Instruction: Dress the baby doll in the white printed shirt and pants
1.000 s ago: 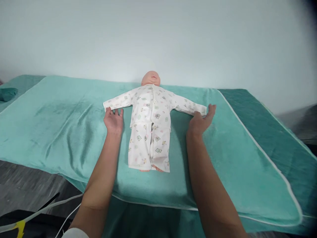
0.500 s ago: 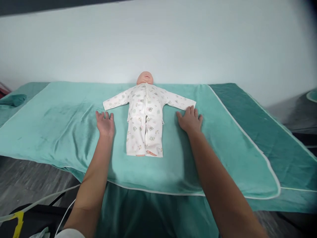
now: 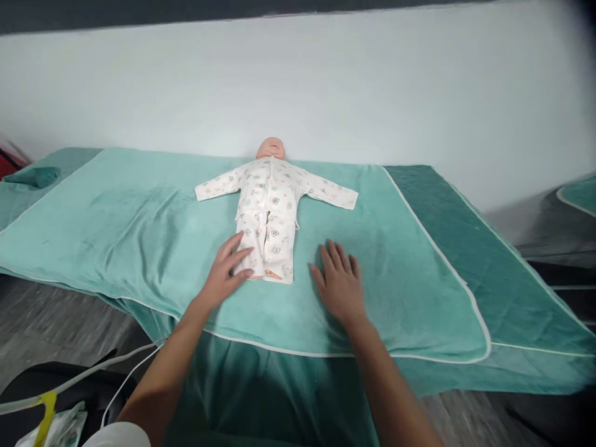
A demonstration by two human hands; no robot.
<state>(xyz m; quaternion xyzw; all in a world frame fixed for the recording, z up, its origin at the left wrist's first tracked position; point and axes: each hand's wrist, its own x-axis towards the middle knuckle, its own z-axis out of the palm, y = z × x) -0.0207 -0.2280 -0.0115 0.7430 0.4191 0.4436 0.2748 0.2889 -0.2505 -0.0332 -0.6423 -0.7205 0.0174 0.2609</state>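
A baby doll (image 3: 271, 149) lies on its back, dressed in a white patterned shirt (image 3: 270, 186) and matching trousers (image 3: 279, 248). Its sleeves spread out to both sides, and the cuffs hide the doll's hands. My left hand (image 3: 226, 271) is open at the left trouser leg, its fingers over the lower part of the cloth; whether they touch it I cannot tell. To the right of the legs, my right hand (image 3: 341, 282) is open, palm down over the green blanket (image 3: 395, 298), apart from the doll.
The blanket lies across a bed with a darker green cover (image 3: 512, 285). Behind it rises a white wall (image 3: 326, 81). At the lower left are a black chair (image 3: 100, 385) and a pale cable (image 3: 93, 370) with yellow tape (image 3: 48, 410).
My left hand has moved right and down to the trouser leg. My right hand has left the right cuff and come down and left. The view has tilted slightly.
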